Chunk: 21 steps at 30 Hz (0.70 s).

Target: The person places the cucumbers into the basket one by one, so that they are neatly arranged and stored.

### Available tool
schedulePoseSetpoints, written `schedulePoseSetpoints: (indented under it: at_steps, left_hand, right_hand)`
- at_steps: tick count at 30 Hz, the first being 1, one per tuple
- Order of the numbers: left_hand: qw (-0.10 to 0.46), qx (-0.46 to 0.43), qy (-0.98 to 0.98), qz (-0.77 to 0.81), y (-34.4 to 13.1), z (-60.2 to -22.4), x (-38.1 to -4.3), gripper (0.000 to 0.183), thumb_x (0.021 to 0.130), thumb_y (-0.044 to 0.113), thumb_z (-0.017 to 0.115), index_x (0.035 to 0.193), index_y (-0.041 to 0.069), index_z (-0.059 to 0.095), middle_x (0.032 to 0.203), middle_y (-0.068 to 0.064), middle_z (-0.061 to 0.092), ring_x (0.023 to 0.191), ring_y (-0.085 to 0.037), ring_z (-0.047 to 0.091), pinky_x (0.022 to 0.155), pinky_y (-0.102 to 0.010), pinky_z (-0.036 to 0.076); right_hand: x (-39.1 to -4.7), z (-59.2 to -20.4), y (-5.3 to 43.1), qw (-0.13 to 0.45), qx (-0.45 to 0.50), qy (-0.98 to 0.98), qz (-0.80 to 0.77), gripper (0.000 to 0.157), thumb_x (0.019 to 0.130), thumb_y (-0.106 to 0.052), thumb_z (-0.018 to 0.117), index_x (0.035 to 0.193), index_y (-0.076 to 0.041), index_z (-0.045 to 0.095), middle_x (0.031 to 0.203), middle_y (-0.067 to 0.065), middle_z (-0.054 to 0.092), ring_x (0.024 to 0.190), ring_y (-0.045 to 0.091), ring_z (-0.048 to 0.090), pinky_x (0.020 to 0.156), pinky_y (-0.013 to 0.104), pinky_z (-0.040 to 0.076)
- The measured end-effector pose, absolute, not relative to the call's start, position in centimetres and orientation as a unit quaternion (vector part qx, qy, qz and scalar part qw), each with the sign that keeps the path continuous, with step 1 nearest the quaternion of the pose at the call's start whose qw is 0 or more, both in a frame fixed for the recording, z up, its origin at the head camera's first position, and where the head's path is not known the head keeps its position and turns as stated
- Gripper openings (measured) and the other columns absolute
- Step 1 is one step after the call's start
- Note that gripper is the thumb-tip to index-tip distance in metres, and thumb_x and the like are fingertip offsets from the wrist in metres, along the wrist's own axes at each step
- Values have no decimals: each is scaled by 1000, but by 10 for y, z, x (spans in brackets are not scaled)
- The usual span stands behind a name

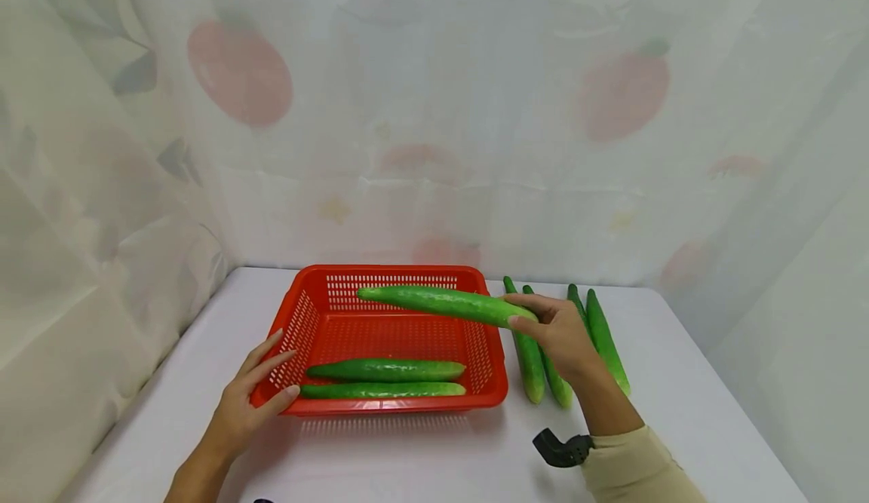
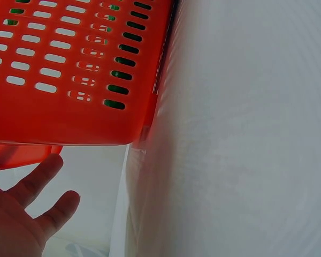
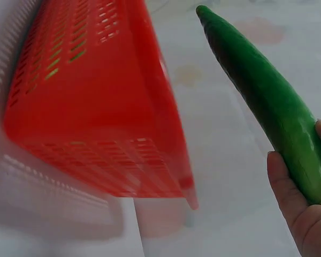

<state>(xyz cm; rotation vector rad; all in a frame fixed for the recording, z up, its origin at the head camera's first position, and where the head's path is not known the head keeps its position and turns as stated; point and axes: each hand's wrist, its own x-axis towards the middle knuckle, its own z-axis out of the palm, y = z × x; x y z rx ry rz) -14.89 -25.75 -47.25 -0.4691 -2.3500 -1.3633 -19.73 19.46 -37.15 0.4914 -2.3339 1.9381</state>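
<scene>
My right hand pinches a long green cucumber near its paler end, between thumb and fingers. The cucumber lies nearly level above the right part of a red plastic basket, its darker tip pointing left. In the right wrist view the cucumber slants up beside the basket's outer wall. Along the basket's front side lie two cucumbers, one behind the other. My left hand is at the basket's left rim, fingers spread and fairly straight. The left wrist view shows its fingers beside the rim.
Right of the basket, several more cucumbers lie on the white tabletop, two of them partly behind my right hand and forearm. A pale curtain with fruit prints hangs behind the table and along both sides.
</scene>
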Motion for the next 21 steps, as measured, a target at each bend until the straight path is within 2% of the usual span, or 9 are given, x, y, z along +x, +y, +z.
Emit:
schedulePoseSetpoints:
  at_steps: [10,17,21]
  left_hand:
    - [198,-178,-834,-483,-257,-471,-149,50,78,-1,75,126,3,62,148,-10,37,135,-13,29,98,-11,23]
    - [195,-174,-834,-486,-258,-474,-150,50,78,0,75,127,3,62,149,-10,36,136,-13,28,98,-12,23]
    - [196,-175,-835,-484,-258,-474,-149,50,78,0,75,126,3,62,149,-10,36,136,-13,28,98,-11,23]
  right_hand:
    - [-208,-382,170,3,151,-761,631,31,89,-4,67,120,1,66,114,16,62,95,29,58,79,33,51]
    - [-216,-393,152,-31,135,-764,630,31,88,-5,69,119,-4,68,112,12,64,95,29,59,83,48,50]
    - [-218,-397,143,-43,132,-764,630,31,88,-4,68,119,-2,68,110,12,64,96,29,59,81,44,52]
